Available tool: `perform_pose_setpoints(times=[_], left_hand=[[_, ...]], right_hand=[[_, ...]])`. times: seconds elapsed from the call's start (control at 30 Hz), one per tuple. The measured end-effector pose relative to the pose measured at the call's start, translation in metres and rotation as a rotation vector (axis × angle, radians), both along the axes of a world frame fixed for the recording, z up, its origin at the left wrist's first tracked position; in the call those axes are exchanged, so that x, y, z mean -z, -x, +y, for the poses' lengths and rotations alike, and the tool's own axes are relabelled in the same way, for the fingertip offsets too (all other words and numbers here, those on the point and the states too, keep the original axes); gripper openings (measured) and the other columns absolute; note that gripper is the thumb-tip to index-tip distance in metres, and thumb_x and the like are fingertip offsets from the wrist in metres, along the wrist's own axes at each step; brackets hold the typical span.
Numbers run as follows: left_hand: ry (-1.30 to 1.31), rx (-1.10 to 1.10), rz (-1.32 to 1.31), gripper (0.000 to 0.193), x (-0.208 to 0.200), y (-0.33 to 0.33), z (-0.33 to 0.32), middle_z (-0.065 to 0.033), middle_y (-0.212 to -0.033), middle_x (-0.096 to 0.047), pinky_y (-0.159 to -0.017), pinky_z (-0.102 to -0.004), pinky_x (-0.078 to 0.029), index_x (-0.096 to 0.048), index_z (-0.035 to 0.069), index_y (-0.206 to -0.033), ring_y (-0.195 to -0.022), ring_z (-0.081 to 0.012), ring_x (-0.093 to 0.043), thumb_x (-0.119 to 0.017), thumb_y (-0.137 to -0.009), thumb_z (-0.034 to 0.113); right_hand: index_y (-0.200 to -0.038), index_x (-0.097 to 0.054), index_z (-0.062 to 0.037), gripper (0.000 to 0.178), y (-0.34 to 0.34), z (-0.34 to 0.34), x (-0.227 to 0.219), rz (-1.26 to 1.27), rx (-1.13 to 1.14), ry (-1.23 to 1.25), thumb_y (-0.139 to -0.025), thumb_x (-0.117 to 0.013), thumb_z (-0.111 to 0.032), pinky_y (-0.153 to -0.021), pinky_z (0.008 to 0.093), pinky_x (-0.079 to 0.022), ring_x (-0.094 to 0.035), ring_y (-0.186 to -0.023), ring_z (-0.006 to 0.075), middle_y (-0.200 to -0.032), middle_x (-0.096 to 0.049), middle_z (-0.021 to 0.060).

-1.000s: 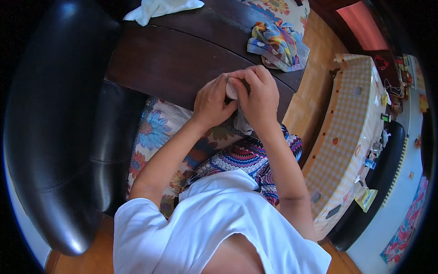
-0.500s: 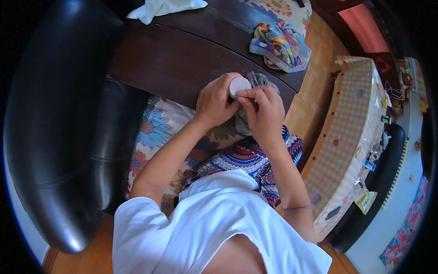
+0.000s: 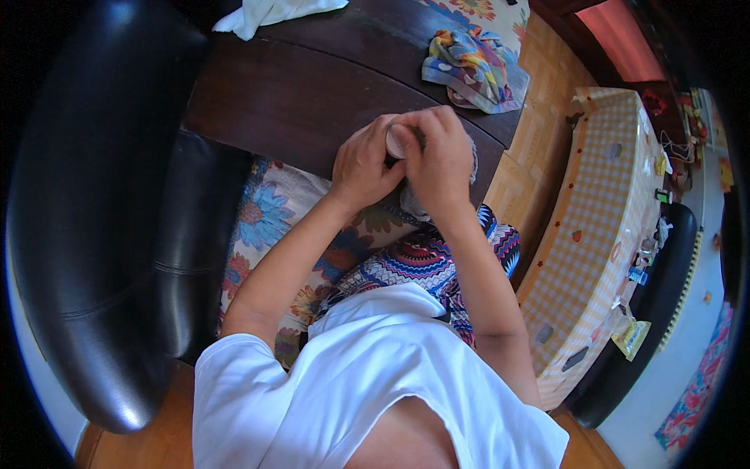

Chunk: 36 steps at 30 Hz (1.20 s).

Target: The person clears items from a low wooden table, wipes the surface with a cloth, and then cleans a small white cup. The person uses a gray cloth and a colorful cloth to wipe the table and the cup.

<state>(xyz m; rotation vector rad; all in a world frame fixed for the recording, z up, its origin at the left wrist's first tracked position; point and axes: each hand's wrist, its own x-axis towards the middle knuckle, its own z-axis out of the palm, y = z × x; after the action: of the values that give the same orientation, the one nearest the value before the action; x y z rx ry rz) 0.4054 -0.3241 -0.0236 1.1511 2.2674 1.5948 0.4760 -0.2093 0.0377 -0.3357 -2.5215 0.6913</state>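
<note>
Above the near edge of the dark wooden table, my left hand is wrapped around a small container with a pale, round top. My right hand curls over the container from the right, thumb on the near side and fingers across the far side. Its fingertips are partly hidden, and most of the container is covered by both hands. Behind and below my right hand lies a crumpled grey cloth, showing only at its edges.
On the dark table lie a multicoloured cloth at the far right and a white cloth at the far left. A black leather seat stands at left. To the right is a table with a yellow checked tablecloth holding small items.
My right hand has gone from pinching at the container's near edge to curling over its top and far side. The left hand still holds it.
</note>
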Motion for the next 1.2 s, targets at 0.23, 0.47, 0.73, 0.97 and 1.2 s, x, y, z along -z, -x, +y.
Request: perform_pose_setpoints(times=[0.23,0.47,0.73,0.97,1.2], left_hand=[[0.002,0.005,-0.006,0.048,0.000,0.000,-0.001,-0.0164,-0.112,-0.068,-0.082,-0.0494,-0.054,-0.053,0.009,-0.125,-0.104,-0.0420,-0.066,-0.076,-0.083,0.016],[-0.033,0.012,0.018,0.047,-0.002,0.001,-0.001,-0.0163,-0.112,-0.068,-0.083,-0.0493,-0.054,-0.054,0.010,-0.124,-0.105,-0.0415,-0.066,-0.075,-0.082,0.014],[0.002,0.002,-0.002,0.050,0.000,0.000,-0.001,-0.0153,-0.113,-0.068,-0.083,-0.0497,-0.054,-0.053,0.010,-0.126,-0.105,-0.0414,-0.066,-0.075,-0.081,0.013],[0.007,0.006,0.003,0.050,-0.001,0.000,-0.003,-0.0160,-0.113,-0.068,-0.084,-0.0503,-0.054,-0.053,0.010,-0.126,-0.104,-0.0420,-0.066,-0.075,-0.081,0.013],[-0.023,0.005,0.020,0.049,0.002,0.001,-0.001,-0.0162,-0.112,-0.068,-0.083,-0.0502,-0.054,-0.053,0.010,-0.125,-0.103,-0.0420,-0.066,-0.075,-0.082,0.014]], right_hand=[[-0.090,-0.074,-0.0115,0.010,-0.017,0.010,-0.010,-0.066,-0.016,0.041,-0.084,-0.077,-0.018,-0.072,0.0442,-0.050,-0.064,-0.085,0.0332,-0.088,-0.063,0.0092],[-0.091,-0.071,-0.0097,0.011,-0.021,0.001,-0.008,-0.083,-0.022,0.039,-0.085,-0.076,-0.018,-0.071,0.0442,-0.049,-0.064,-0.087,0.0336,-0.089,-0.062,0.0097],[-0.093,-0.071,-0.0087,0.012,-0.012,0.003,-0.005,-0.096,-0.010,0.133,-0.085,-0.076,-0.017,-0.071,0.0438,-0.049,-0.063,-0.084,0.0348,-0.089,-0.061,0.0110],[-0.094,-0.072,-0.0090,0.012,0.003,0.010,-0.005,-0.055,-0.013,0.086,-0.086,-0.076,-0.017,-0.070,0.0441,-0.049,-0.063,-0.083,0.0342,-0.090,-0.061,0.0109],[-0.093,-0.073,-0.0092,0.010,-0.012,0.009,-0.012,-0.098,-0.066,0.063,-0.086,-0.076,-0.017,-0.072,0.0440,-0.050,-0.065,-0.085,0.0344,-0.090,-0.063,0.0105]])
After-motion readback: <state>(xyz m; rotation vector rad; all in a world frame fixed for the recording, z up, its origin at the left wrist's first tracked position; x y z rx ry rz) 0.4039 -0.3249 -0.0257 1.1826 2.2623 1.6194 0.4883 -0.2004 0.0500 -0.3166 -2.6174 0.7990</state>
